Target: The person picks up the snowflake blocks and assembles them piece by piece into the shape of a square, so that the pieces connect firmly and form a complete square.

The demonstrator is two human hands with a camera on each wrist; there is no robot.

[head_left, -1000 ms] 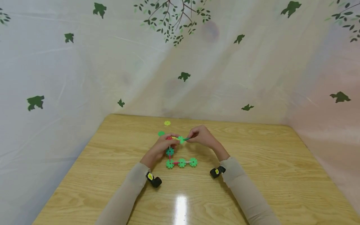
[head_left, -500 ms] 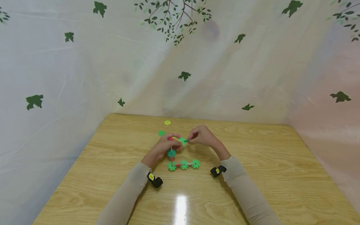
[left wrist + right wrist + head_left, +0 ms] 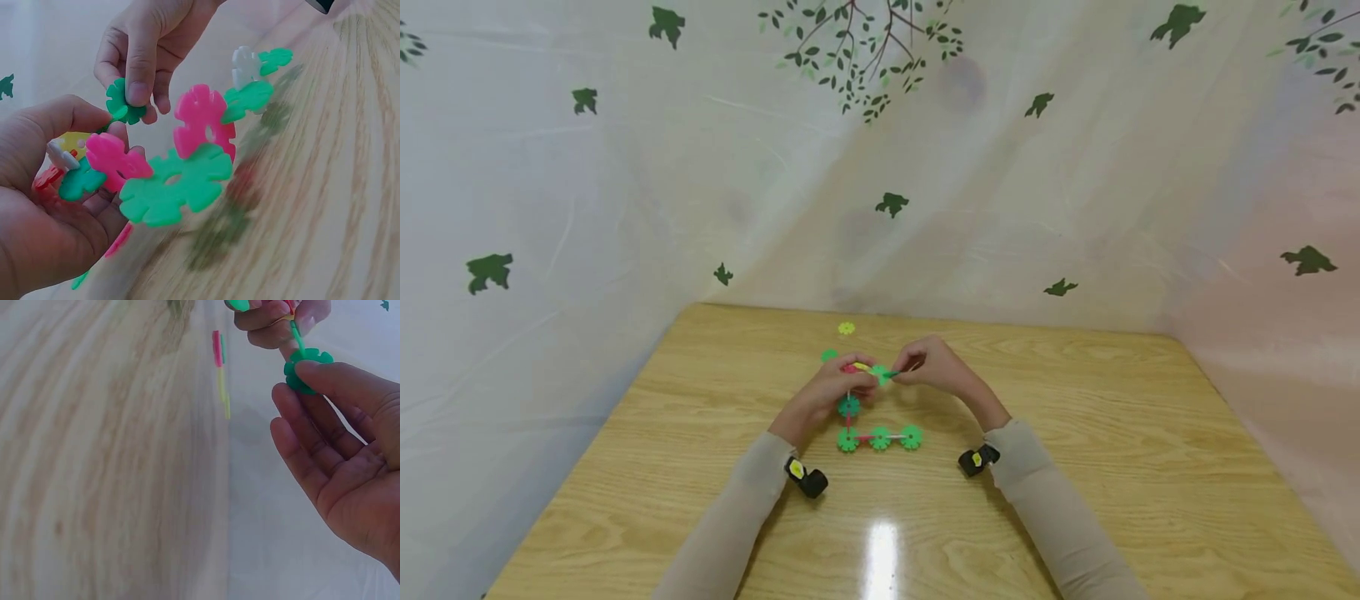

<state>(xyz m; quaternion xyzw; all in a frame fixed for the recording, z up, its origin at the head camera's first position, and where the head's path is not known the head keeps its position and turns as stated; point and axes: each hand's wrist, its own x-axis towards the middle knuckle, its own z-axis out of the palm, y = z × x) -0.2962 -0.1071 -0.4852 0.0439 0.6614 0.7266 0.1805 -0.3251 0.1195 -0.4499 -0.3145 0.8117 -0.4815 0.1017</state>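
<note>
Dark-green snowflake disc (image 3: 117, 102), right hand (image 3: 938, 368) pinching it, meets the light-green disc (image 3: 877, 373) crosswise, left of the pinch; left hand (image 3: 826, 388) holds the chain (image 3: 156, 203).

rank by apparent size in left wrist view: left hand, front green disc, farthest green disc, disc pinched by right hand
Left hand
Front green disc
Pinched disc, partly covered
Farthest green disc
Nearness may exaggerate the front disc.

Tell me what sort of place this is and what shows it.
Probably a makeshift indoor recording corner: a light-brown wood-grain table, a creased pale sheet printed with leafy green branches behind it, and small black cameras on both wrists.
</note>
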